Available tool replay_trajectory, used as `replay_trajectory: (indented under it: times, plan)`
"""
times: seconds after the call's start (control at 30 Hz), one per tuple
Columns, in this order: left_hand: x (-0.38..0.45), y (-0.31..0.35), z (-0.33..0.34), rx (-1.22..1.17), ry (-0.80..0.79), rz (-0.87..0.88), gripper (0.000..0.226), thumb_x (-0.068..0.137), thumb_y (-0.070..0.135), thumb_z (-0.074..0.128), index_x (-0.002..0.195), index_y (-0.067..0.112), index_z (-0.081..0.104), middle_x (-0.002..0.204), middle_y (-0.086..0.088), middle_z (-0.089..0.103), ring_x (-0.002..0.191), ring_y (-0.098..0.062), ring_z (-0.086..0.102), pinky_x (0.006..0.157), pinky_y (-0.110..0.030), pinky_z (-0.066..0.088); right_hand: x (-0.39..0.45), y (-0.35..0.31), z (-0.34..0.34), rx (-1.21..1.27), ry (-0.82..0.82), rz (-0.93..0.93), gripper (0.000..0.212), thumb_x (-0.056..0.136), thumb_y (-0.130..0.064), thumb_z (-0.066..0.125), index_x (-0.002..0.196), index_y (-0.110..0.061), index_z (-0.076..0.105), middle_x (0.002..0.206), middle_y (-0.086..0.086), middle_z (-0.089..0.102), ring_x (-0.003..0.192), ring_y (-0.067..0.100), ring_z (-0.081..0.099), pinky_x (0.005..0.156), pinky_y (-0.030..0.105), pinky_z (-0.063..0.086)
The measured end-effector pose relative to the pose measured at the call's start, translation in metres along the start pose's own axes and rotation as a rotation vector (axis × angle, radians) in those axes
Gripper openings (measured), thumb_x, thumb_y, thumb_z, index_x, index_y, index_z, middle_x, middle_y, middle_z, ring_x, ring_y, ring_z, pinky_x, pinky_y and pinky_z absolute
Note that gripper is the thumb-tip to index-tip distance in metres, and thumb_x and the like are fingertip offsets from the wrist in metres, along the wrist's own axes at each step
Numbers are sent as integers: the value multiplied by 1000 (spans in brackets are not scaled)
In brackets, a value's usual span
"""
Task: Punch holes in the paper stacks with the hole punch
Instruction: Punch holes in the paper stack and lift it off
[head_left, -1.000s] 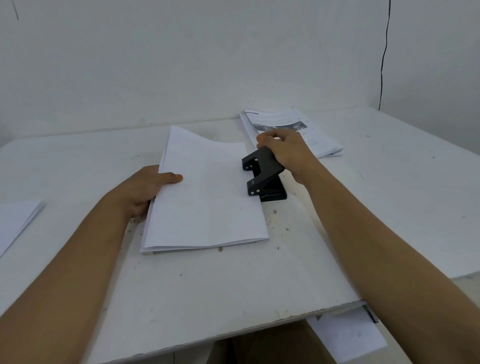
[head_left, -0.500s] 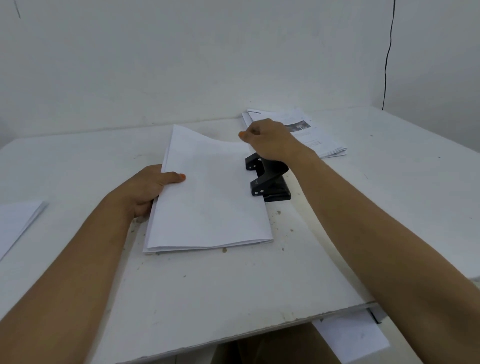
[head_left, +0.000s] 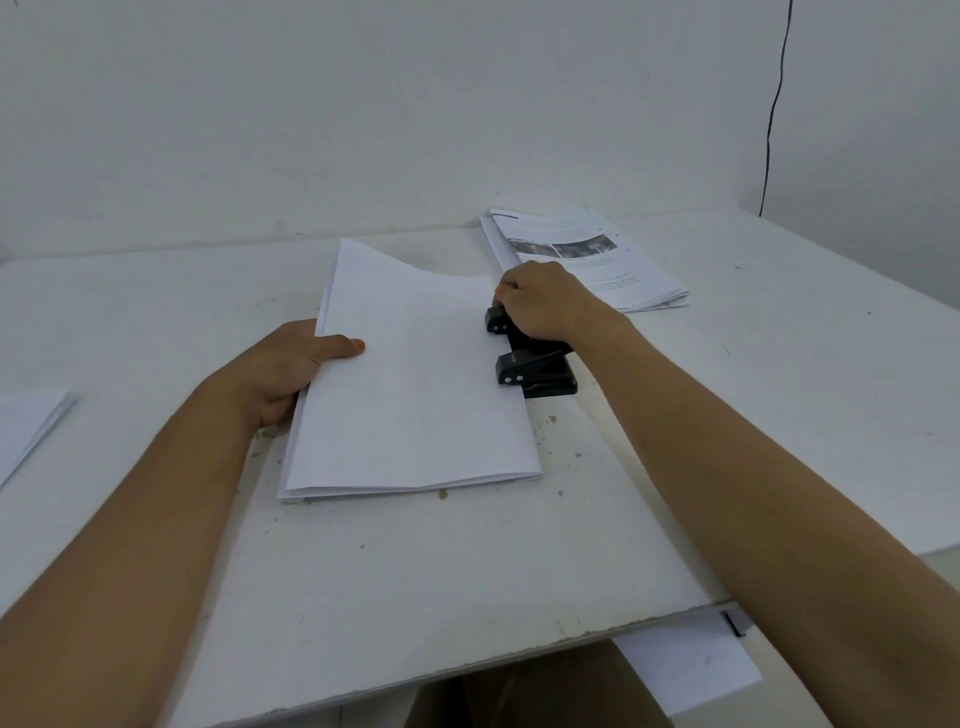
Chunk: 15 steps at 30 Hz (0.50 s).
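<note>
Down onto the black metal hole punch your right hand has come since a moment ago, when it hovered above it.

You work at a scuffed white table against a plain white wall, a thin black cable hanging at the right. Your plain white paper stack lies centred, its right edge in the punch; a printed paper stack sits behind. Your right hand presses the punch with curled fingers; your left hand grips the plain stack's left edge, thumb on top.
</note>
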<state>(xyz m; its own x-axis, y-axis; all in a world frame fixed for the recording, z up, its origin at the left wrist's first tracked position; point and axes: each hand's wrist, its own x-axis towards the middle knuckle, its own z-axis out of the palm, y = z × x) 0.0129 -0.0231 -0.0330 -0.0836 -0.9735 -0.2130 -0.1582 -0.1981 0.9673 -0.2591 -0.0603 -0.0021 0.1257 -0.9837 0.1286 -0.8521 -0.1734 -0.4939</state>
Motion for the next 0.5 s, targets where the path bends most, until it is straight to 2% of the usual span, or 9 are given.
replay_trajectory:
  times: [0.07,0.17,0.33,0.5]
  plan:
    - [0,0,0,3,0,-1,18,88,19,65,105,12,66,97,-9,74,84,-28,72,63,-35,58,1,1,0,3,-1,3,34,94,-17,37,102,-6,68,106,9,66,94,26,60,75,32,47]
    - [0,-1,-1,15,3,-3,21,88,20,65,108,12,65,100,-10,74,89,-31,71,72,-40,56,0,2,2,36,16,12,34,93,-16,37,99,-5,69,104,10,67,93,28,61,80,36,50]
    - [0,1,0,26,-2,-13,23,89,20,64,109,11,65,101,-11,73,87,-30,71,71,-39,56,-1,3,2,86,41,14,34,92,-16,36,96,-6,69,104,8,66,93,26,61,85,39,53]
    - [-1,2,1,23,5,-12,24,89,19,63,111,10,65,103,-13,72,90,-31,70,73,-40,55,1,3,1,70,5,38,36,91,-13,36,102,-3,68,108,11,66,98,29,61,88,41,52]
